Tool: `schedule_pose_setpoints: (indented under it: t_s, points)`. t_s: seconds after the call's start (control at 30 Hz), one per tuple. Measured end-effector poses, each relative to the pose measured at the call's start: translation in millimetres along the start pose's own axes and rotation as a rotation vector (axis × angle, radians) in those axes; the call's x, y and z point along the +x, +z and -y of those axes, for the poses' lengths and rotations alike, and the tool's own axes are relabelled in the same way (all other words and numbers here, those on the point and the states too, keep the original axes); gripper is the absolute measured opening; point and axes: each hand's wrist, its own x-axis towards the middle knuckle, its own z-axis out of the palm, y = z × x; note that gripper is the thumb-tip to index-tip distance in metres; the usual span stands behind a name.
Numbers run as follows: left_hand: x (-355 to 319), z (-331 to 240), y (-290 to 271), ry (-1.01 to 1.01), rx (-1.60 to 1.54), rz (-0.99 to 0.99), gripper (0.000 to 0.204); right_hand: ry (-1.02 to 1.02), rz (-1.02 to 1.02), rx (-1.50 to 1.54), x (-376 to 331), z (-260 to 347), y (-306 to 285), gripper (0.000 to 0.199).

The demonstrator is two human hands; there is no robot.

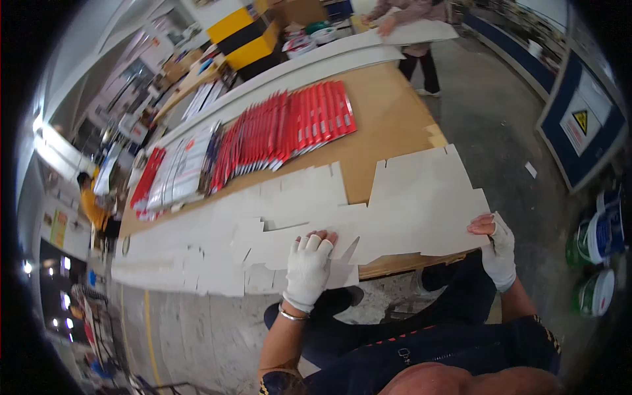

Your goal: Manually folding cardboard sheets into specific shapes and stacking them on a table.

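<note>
A large white die-cut cardboard sheet (pixel 421 197) with slots and tabs lies in front of me, over the near edge of the table. My left hand (pixel 308 270), in a white fingerless glove, rests on the pale sheets with its fingers stretched forward. At the sheet's right edge my right hand (pixel 498 250), gloved the same way, grips the border with its fingertips on top; its thumb is hidden. More flat white cut sheets (pixel 178 257) spread to the left, overlapping one another.
Red folded packages (pixel 289 125) stand in a row on the brown table board (pixel 382 105), beside a strapped white bundle (pixel 178 174). Long white panels (pixel 309 62) lie along the far side, where another person's hand (pixel 387 26) touches them. Paint-type buckets (pixel 596 293) stand at right.
</note>
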Motion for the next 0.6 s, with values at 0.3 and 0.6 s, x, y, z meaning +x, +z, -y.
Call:
schedule_pose_setpoints:
  t_s: [0.3,0.6]
  points:
    - [20.7,-42.3,100.4,0.101,-0.240,0.039,0.018,0.255,0.112,-0.299,-107.8,-49.1,-30.5,0.026]
    - [22.3,-13.7,104.1,0.080,-0.138,0.101,0.013,0.261,0.084,-0.357,-133.3,-58.2,-17.8,0.022]
